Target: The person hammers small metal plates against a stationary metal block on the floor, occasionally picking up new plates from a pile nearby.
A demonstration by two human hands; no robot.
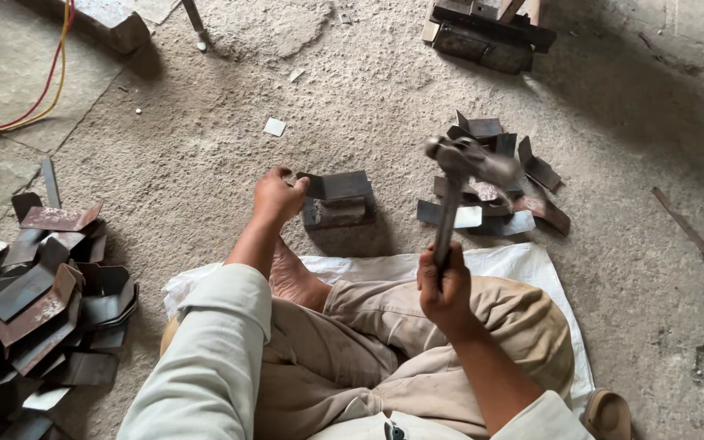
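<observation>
the right hand (443,287) is clenched low on the raised hammer (458,175), head-heavy and best gripped there, while the left hand (277,195) pinches the stiff, sharp-edged bent metal piece (337,198) by its left end on the floor (205,147).

A rough, dusty concrete floor (205,122) is seen throughout. A white woven sack (523,262) is spread on it near the middle. Bent metal plates are heaped at the near left (38,301), and a smaller pile (495,183) lies right of centre. A metal block (337,200) stands at centre, with red and yellow cables (46,81) at the far left.
</observation>
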